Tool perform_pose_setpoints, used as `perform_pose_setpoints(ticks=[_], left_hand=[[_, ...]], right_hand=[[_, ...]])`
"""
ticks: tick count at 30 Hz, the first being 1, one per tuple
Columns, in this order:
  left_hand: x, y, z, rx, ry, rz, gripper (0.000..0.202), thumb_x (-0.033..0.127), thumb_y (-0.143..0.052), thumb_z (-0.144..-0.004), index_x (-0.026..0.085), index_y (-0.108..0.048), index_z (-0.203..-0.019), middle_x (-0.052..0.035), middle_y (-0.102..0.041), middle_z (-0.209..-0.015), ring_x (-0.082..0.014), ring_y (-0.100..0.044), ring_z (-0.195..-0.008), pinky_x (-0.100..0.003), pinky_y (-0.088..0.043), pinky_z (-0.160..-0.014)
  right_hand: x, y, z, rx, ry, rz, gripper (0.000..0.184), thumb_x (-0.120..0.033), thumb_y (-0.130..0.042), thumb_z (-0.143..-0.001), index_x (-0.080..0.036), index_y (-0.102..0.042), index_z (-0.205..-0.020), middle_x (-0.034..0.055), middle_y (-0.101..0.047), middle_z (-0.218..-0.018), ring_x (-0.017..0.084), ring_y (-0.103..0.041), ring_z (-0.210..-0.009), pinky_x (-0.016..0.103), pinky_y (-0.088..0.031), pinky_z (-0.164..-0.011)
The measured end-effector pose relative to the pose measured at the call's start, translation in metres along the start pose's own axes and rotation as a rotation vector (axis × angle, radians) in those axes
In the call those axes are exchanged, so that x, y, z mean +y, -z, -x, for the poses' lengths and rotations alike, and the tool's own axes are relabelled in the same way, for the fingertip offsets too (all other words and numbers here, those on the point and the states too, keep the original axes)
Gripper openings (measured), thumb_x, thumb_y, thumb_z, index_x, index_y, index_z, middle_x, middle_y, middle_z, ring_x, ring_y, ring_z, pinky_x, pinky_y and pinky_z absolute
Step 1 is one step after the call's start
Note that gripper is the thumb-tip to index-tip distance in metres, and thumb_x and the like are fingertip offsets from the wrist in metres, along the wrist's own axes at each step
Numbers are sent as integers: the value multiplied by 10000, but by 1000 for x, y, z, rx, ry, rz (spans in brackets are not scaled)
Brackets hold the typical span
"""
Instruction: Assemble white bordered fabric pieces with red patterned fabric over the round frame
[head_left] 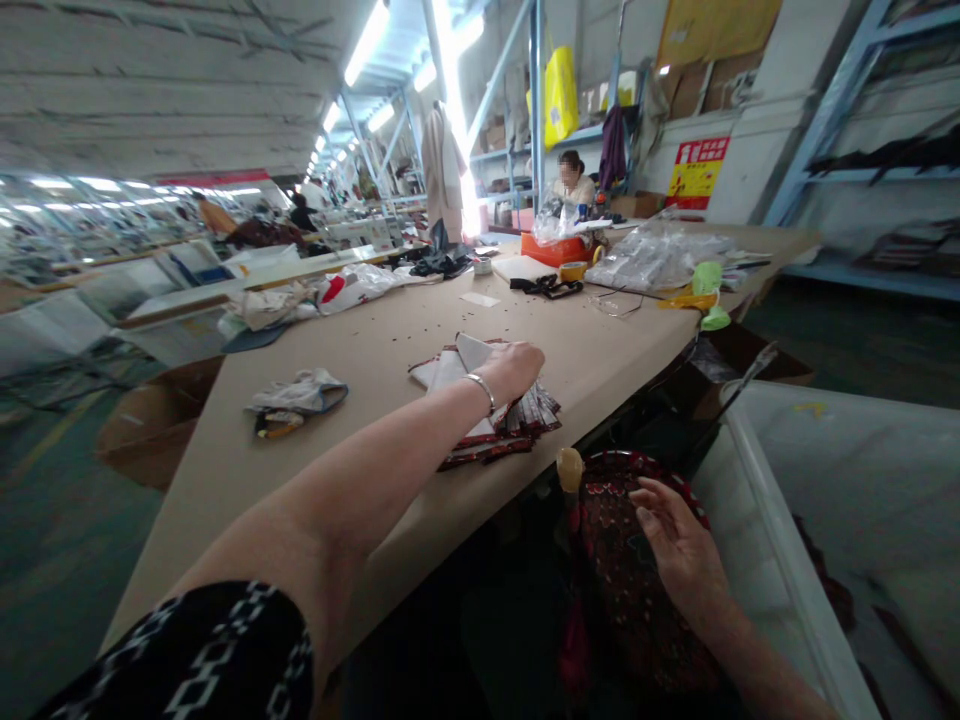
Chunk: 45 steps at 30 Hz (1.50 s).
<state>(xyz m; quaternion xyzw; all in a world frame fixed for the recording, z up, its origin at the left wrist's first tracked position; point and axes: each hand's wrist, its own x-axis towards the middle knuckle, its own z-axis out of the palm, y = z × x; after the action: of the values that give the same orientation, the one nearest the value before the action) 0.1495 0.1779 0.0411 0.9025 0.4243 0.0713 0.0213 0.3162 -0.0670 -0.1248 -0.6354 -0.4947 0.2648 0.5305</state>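
My left hand (517,372) lies on a stack of folded patterned fabric pieces (499,425), dark red and white, on the brown paper-covered cutting table (375,340). A silver bangle (480,392) circles that wrist. Below the table edge, my right hand (679,545) rests with fingers apart on a dark red patterned fabric (637,580) with a curved rim. A small pale yellow knob (570,470) stands at the fabric's left side, but I cannot tell what it belongs to.
A crumpled white cloth with scissors (296,403) lies left of my arm. Plastic bags, an orange tub and dark scraps sit farther along the table. A white bin (772,500) stands to my right. A seated co-worker (571,180) works beyond, before shelves.
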Motion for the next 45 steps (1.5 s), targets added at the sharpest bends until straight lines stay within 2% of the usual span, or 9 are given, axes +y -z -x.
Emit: perform_pose_setpoints(ticks=[4, 9, 17, 22, 27, 31, 36, 40, 45], left_hand=[[-10, 35, 51, 99, 6, -109, 254, 53, -479, -764, 140, -696, -863, -140, -699, -882, -242, -653, -862, -341, -468, -778], [-11, 48, 122, 277, 41, -201, 206, 133, -447, -791, 159, -646, -838, -106, -675, -852, -230, -630, -757, -330, -457, -677], [-1, 42, 192, 352, 59, -120, 141, 142, -480, -775, 183, -613, -797, -61, -646, -780, -201, -598, -745, -307, -435, -661], [3, 28, 218, 397, 95, -33, 127, 135, -472, -776, 188, -586, -763, -38, -614, -728, -169, -559, -676, -284, -400, -611], [10, 19, 247, 531, 150, 132, 134, 111, -461, -757, 193, -533, -680, -3, -545, -644, -135, -504, -603, -263, -378, -586], [17, -18, 273, 544, 223, 398, 142, 96, -466, -736, 195, -568, -734, -24, -597, -774, -139, -545, -683, -261, -426, -636], [38, -77, 283, 421, 686, 1238, 28, 216, -593, -714, 195, -575, -718, 26, -573, -612, -122, -523, -540, -213, -414, -454], [58, -97, 271, 451, 919, 1908, 250, 262, -753, -624, 185, -573, -779, 23, -639, -732, -110, -600, -632, -214, -525, -537], [77, -110, 257, 196, 919, 2016, 272, 261, -793, -588, 163, -591, -741, 28, -601, -619, -90, -568, -541, -190, -486, -490]], right_hand=[[-68, -23, -15, -131, 217, -95, 304, -361, -514, -904, -255, -534, -1188, 58, -649, -1062, 197, -616, -995, 341, -497, -865], [-137, -71, -52, -203, 522, 75, 315, -276, -506, -886, -197, -539, -1189, 97, -607, -1119, 218, -576, -1026, 389, -473, -909], [-172, -129, -65, -261, 712, 505, 348, -214, -449, -886, -157, -546, -1215, 115, -599, -1145, 270, -515, -1061, 418, -446, -932], [-161, -123, -41, -345, 758, 702, 526, -143, -475, -842, -144, -431, -1366, 123, -512, -1327, 289, -484, -1124, 404, -444, -942], [-139, -101, -32, -421, 503, 704, 547, -39, -442, -771, -126, -505, -1307, 151, -577, -1244, 274, -572, -1073, 397, -460, -924], [-126, -77, -23, -366, 398, 517, 493, -55, -415, -778, -148, -549, -1243, 117, -636, -1200, 244, -601, -1086, 360, -471, -935], [-93, -61, 17, -422, 497, 599, 434, -36, -402, -772, -150, -573, -1154, 105, -675, -1058, 226, -628, -975, 344, -483, -892], [-48, -65, 54, -645, 284, 734, 295, -65, -370, -845, -166, -642, -897, 87, -685, -847, 214, -648, -768, 302, -488, -697], [-24, -63, 62, -501, -161, -107, 258, -359, -452, -873, -204, -653, -824, 49, -691, -770, 221, -649, -719, 325, -506, -661]])
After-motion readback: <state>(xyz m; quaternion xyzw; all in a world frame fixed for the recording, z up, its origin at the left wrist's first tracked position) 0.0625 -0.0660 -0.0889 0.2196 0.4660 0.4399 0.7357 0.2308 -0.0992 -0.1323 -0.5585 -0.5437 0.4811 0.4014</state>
